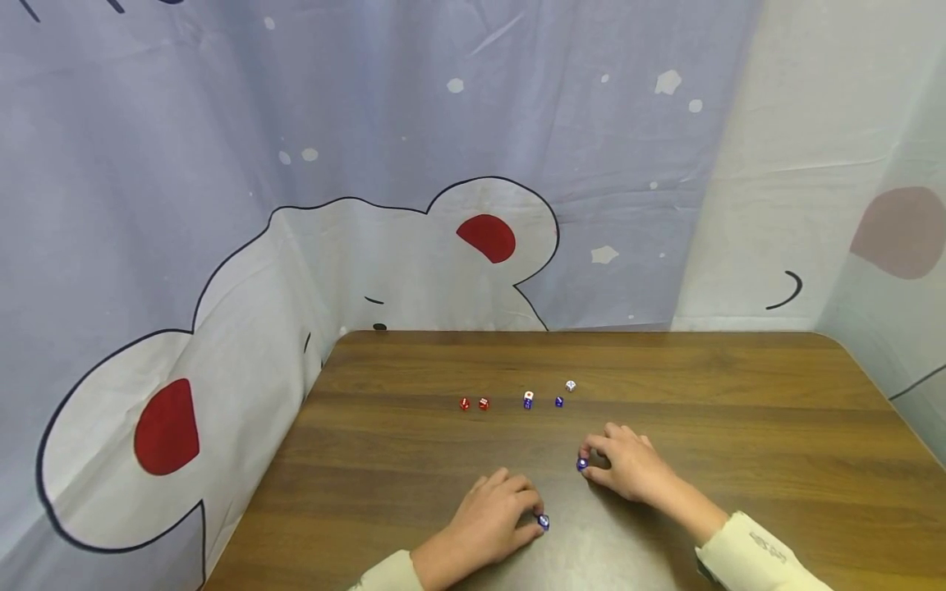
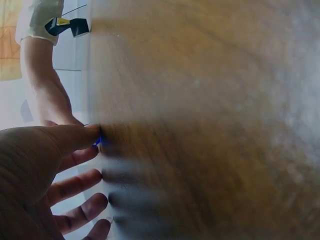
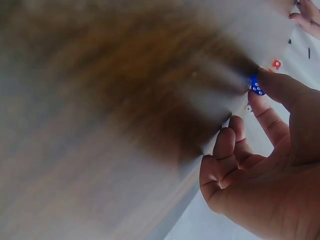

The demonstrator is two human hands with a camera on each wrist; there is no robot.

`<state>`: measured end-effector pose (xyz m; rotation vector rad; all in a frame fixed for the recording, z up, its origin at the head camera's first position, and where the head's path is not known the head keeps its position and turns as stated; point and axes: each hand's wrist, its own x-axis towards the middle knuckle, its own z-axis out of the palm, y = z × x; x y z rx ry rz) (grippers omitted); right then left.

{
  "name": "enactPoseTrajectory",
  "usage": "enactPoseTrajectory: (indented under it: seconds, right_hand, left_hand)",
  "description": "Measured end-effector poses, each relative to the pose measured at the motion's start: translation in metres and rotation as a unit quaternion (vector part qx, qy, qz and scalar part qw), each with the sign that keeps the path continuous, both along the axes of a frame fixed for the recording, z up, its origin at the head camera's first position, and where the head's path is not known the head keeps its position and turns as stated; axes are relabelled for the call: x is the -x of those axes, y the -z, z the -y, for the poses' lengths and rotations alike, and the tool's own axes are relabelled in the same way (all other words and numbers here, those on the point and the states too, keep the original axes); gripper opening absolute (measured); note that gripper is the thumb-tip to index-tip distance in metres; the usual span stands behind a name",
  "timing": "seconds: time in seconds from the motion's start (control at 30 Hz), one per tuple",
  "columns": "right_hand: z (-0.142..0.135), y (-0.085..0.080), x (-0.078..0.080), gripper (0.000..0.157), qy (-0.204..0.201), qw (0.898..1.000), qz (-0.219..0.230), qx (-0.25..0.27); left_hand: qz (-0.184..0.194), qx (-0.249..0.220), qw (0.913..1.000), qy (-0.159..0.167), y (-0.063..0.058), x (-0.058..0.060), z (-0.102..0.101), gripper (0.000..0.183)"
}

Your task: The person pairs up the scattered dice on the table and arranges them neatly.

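My left hand (image 1: 491,517) pinches a blue die (image 1: 543,522) between thumb and index finger, low over the front of the wooden table. In the left wrist view only a sliver of that blue die (image 2: 97,142) shows past the thumb. Farther back and to the right, my right hand (image 1: 624,464) holds another blue die (image 1: 582,465) by thumb and index fingertip. White pips face the camera on this blue die (image 3: 257,86) in the right wrist view, where the other fingers curl near the tabletop.
Beyond the hands, two red dice, one left (image 1: 464,404) and one right (image 1: 484,404), sit on the table (image 1: 702,377). A white die (image 1: 528,395) touches or overlaps a blue die (image 1: 528,405). Another blue die (image 1: 558,402) and white die (image 1: 571,385) lie rightward. A printed curtain (image 1: 621,164) hangs behind.
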<state>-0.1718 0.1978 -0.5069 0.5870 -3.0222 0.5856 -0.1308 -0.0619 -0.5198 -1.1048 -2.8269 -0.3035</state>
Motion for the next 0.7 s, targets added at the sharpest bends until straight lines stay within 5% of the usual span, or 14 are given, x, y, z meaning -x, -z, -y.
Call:
enactPoseTrajectory:
  seconds: [0.7]
  right_hand:
    - [0.005, 0.0, -0.019, 0.022, -0.018, 1.0, -0.002, -0.003]
  left_hand:
    - [0.016, 0.004, 0.9998, -0.007, -0.001, 0.0, -0.001, 0.019]
